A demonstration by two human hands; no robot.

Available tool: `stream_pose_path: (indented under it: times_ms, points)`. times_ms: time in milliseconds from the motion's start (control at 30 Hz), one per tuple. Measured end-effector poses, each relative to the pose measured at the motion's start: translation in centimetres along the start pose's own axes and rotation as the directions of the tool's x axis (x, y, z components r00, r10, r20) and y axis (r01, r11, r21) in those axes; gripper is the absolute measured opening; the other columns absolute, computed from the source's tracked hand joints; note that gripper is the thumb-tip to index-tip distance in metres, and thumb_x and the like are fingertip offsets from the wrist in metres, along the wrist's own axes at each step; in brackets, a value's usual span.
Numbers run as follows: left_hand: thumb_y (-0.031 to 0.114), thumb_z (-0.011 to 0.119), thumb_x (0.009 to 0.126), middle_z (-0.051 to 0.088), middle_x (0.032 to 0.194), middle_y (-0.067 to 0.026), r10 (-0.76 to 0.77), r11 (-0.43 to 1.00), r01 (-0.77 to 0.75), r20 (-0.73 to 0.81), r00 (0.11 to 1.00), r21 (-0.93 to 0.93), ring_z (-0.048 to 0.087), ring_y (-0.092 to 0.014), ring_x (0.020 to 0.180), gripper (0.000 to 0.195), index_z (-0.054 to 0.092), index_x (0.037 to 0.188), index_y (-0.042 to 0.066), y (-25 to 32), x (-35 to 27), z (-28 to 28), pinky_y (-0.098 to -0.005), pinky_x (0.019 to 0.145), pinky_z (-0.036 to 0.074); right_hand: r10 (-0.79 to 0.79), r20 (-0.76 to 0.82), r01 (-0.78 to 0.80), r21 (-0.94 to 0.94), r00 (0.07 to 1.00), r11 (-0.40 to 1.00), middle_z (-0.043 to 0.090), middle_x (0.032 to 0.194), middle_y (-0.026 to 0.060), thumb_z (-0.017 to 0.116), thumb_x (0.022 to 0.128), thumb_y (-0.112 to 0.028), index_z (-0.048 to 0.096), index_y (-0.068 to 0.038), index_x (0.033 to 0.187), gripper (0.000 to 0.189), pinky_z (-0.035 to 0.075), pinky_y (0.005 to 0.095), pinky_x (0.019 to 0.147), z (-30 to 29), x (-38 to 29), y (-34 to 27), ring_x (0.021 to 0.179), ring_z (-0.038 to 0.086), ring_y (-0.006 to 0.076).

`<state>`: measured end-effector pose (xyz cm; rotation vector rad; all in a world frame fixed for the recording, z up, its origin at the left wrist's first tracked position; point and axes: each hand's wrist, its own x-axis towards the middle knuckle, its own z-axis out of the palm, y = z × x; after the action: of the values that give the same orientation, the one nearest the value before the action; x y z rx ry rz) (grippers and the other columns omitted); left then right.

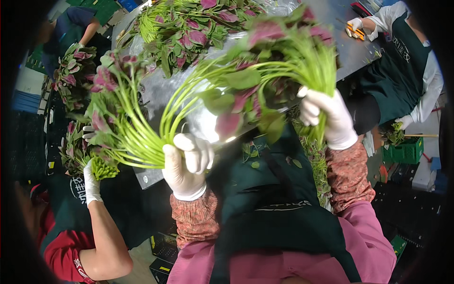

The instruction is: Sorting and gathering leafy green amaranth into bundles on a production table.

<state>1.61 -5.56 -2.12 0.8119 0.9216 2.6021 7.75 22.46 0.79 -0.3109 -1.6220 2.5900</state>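
Note:
My left hand (186, 165), in a white glove, grips the lower stems of a bunch of red amaranth greens (138, 138). Its light green stalks fan upward to leaves with purple-red centres. In my gloved right hand (326, 115) is a second bunch of amaranth (315, 67), raised higher and blurred at the top. Some long stalks arch across between the two bunches, their leaves hanging over the front of the metal table (198, 120). The cut stem ends in my left fist are hidden by the fingers.
A heap of amaranth (188, 32) lies on the table's far side. At left, a co-worker's gloved hand (93, 179) holds another bunch. A co-worker at right holds an orange-handled cutting tool (358, 33). A green crate (402, 151) stands at right; loose greens (315, 167) lie beside my apron.

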Motion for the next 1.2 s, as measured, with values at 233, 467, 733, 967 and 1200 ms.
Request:
stream_pose_path:
  times_ms: [233, 467, 733, 967, 1200]
  points:
    - [0.033, 0.037, 0.107, 0.037, 0.056, 0.0065, 0.071, 0.987, -0.064, 0.043, 0.997, -0.151, 0.033, -0.006, 0.043, 0.035, 0.060, 0.111, 0.006, 2.7, 0.9, -1.3, -0.0237, 0.045, 0.034, -0.200, -0.101, 0.201, -0.003, 0.975, 0.980, 0.042, 0.070, -0.0046, 0.054, 0.097, -0.017, 0.058, 0.002, 0.111, 0.023, 0.036, 0.0231, 0.058, -2.7, 2.5, -3.1, 0.057, 0.041, 0.0058]
    - [0.031, 0.038, 0.106, 0.037, 0.057, 0.0036, -0.128, 0.991, 0.128, -0.015, 0.992, -0.026, 0.033, -0.008, 0.044, 0.045, 0.043, 0.138, 0.000, -0.5, 1.9, 0.0, -0.0251, 0.042, 0.033, -0.268, -0.099, 0.276, 0.081, 0.958, 0.958, 0.043, 0.071, -0.0041, 0.056, 0.097, -0.013, 0.057, 0.003, 0.116, 0.025, 0.038, 0.0242, 0.058, -0.2, 3.2, -2.7, 0.057, 0.041, 0.0070]
    - [0.025, 0.051, 0.101, 0.052, 0.059, -0.0045, -0.417, 0.841, 0.478, -0.259, 0.872, 0.255, 0.044, -0.011, 0.045, 0.035, 0.055, 0.122, -0.002, -1.6, 2.2, 1.6, -0.0243, 0.045, 0.037, -0.205, 0.006, 0.198, -0.298, 0.979, 0.934, 0.064, 0.078, 0.0002, 0.069, 0.084, -0.004, 0.066, 0.000, 0.105, 0.022, 0.047, 0.0203, 0.059, 6.8, 3.4, -2.8, 0.064, 0.058, 0.0050]
    - [0.019, 0.055, 0.099, 0.062, 0.068, -0.0070, -0.487, 0.796, 0.553, -0.283, 0.826, 0.245, 0.050, -0.009, 0.050, 0.024, 0.061, 0.113, 0.000, -3.0, 2.2, 2.3, -0.0204, 0.047, 0.037, -0.081, 0.103, 0.089, -0.072, 0.991, 0.994, 0.062, 0.082, 0.0065, 0.063, 0.085, 0.003, 0.059, 0.003, 0.103, 0.018, 0.048, 0.0237, 0.058, 7.7, 3.5, 1.5, 0.067, 0.059, 0.0108]
    - [0.023, 0.048, 0.102, 0.044, 0.055, 0.0006, -0.440, 0.885, 0.451, -0.106, 0.892, 0.118, 0.038, -0.009, 0.043, 0.026, 0.056, 0.110, -0.001, -2.3, 2.2, 1.3, -0.0254, 0.042, 0.034, -0.392, -0.038, 0.327, -0.484, 0.919, 0.812, 0.061, 0.069, -0.0023, 0.066, 0.087, -0.006, 0.066, -0.001, 0.094, 0.008, 0.044, 0.0226, 0.054, 6.7, 4.8, 2.0, 0.059, 0.055, 0.0051]
